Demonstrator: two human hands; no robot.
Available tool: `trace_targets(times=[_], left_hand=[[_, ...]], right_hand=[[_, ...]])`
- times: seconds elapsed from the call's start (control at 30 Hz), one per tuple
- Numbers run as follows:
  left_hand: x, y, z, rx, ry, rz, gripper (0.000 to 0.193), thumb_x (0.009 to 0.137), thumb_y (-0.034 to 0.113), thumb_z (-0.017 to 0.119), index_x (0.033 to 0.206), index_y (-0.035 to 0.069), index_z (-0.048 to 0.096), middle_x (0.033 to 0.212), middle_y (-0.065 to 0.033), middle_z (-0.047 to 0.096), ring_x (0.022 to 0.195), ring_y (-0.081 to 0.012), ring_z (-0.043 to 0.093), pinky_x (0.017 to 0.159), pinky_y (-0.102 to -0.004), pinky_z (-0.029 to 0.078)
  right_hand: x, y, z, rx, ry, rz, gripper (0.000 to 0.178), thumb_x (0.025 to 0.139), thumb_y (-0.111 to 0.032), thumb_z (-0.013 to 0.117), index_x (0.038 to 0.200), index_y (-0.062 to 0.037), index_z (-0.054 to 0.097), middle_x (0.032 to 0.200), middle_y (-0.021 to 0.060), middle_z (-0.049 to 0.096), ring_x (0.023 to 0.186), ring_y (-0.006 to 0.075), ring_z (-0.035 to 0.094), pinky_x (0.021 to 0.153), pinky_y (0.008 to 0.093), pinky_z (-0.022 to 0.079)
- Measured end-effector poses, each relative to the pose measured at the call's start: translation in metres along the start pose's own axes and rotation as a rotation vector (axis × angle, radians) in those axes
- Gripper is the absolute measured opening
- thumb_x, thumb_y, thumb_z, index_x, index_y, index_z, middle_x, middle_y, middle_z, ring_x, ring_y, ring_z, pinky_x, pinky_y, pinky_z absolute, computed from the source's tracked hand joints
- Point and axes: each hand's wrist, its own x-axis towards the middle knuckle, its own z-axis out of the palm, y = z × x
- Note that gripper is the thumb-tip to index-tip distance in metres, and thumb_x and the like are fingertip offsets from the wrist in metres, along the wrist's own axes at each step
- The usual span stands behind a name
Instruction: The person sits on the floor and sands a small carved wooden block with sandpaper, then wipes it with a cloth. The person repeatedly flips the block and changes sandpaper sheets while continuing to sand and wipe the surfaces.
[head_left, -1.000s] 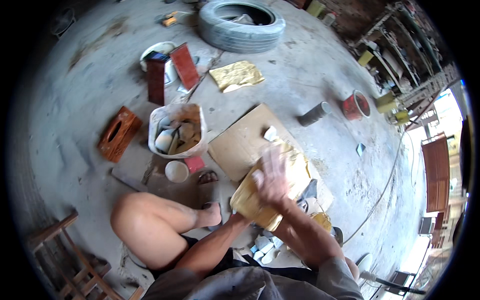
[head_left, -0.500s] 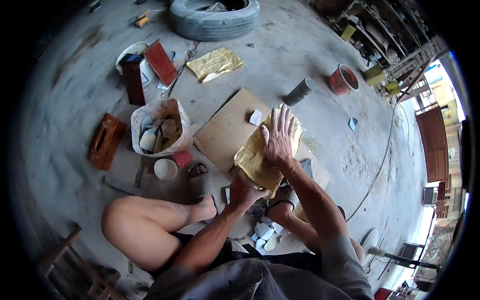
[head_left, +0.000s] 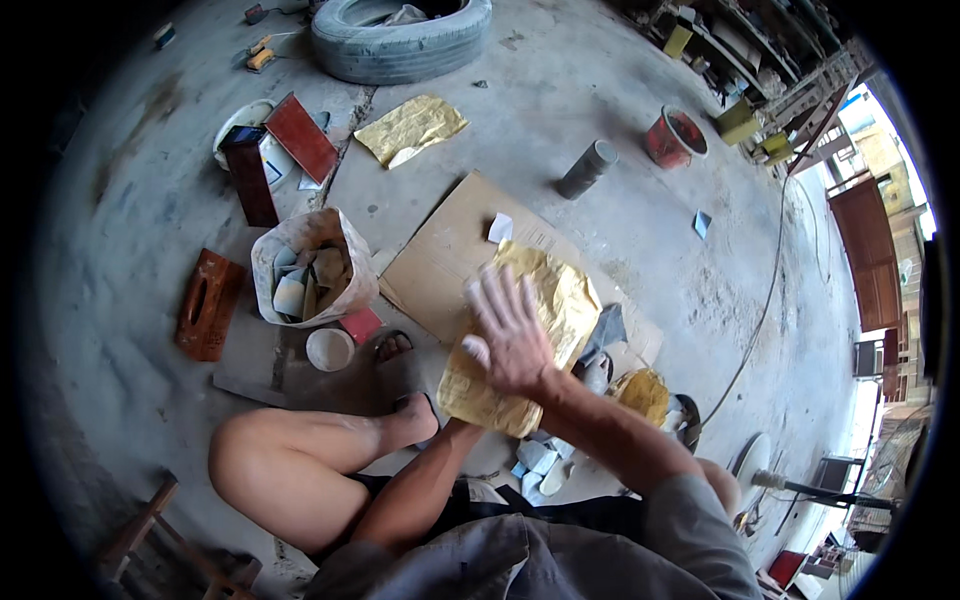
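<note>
A crinkled gold-coloured sheet (head_left: 565, 300) slants above the cardboard in front of me. Across its left part my right hand (head_left: 512, 335) lies with its fingers spread, grasping nothing. My left forearm (head_left: 425, 485) reaches up to the sheet's near edge. My left hand is covered by the sheet, so its fingers do not show. Beneath the sheet, the flattened cardboard (head_left: 440, 255) rests on the floor with a small white scrap (head_left: 500, 228) on it. A rounded yellow-brown piece (head_left: 642, 396) lies right of my right forearm, and several pale scraps (head_left: 540, 458) lie between my legs.
A white tub (head_left: 355, 285) of scraps stands left, beside a wooden box with a slot (head_left: 210, 305) and a small white cup (head_left: 330, 349). Farther off are another gold sheet (head_left: 412, 130), a tyre (head_left: 405, 50), a grey cylinder (head_left: 587, 170) and a red bucket (head_left: 676, 138).
The sheet has turned and come lower and left, now over my left hand, which showed before at its near edge. My right hand has moved down and left across it.
</note>
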Motion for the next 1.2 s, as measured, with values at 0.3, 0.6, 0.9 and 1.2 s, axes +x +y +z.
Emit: trace_targets(times=[0.3,0.6,0.9,1.2], left_hand=[[-0.01,-0.026,-0.007,0.509,0.005,0.034,0.097,0.095,0.047,0.069,0.165,0.009,0.014,0.164,-0.0144,0.031,0.152,-0.0312,0.03,0.124,-0.0438,0.027],[0.008,0.005,0.011,-0.03,0.065,-0.366,0.101,0.088,0.054,0.072,0.163,0.008,0.021,0.161,-0.0121,0.038,0.149,-0.0265,0.036,0.122,-0.0415,0.033],[0.016,0.001,0.018,0.579,0.2,-0.15,0.097,0.067,0.049,0.093,0.142,0.007,0.047,0.132,-0.0176,0.064,0.116,-0.0379,0.067,0.098,-0.048,0.053],[0.01,-0.021,0.001,0.596,0.007,-0.084,0.094,0.089,0.047,0.069,0.156,0.005,0.02,0.155,-0.02,0.037,0.142,-0.0379,0.042,0.116,-0.0507,0.036]], right_hand=[[-0.011,-0.007,0.003,0.014,-0.027,-0.106,0.078,0.106,-0.053,0.042,0.161,-0.0003,0.03,0.168,0.0286,0.022,0.159,0.0426,0.014,0.13,0.0552,0.004],[0.001,0.024,0.009,-0.076,0.146,0.138,0.079,0.106,-0.054,0.041,0.162,0.0005,0.027,0.168,0.028,0.023,0.159,0.0449,0.013,0.129,0.0568,0.005],[0.019,0.08,0.009,0.001,0.37,0.494,0.076,0.107,-0.046,0.04,0.162,0.0039,0.023,0.17,0.0288,0.016,0.158,0.0468,0.012,0.128,0.0569,0.007],[-0.002,0.061,0.03,0.27,0.551,0.713,0.077,0.106,-0.039,0.046,0.159,0.0112,0.02,0.166,0.0382,0.011,0.154,0.057,0.012,0.127,0.0581,0.015]])
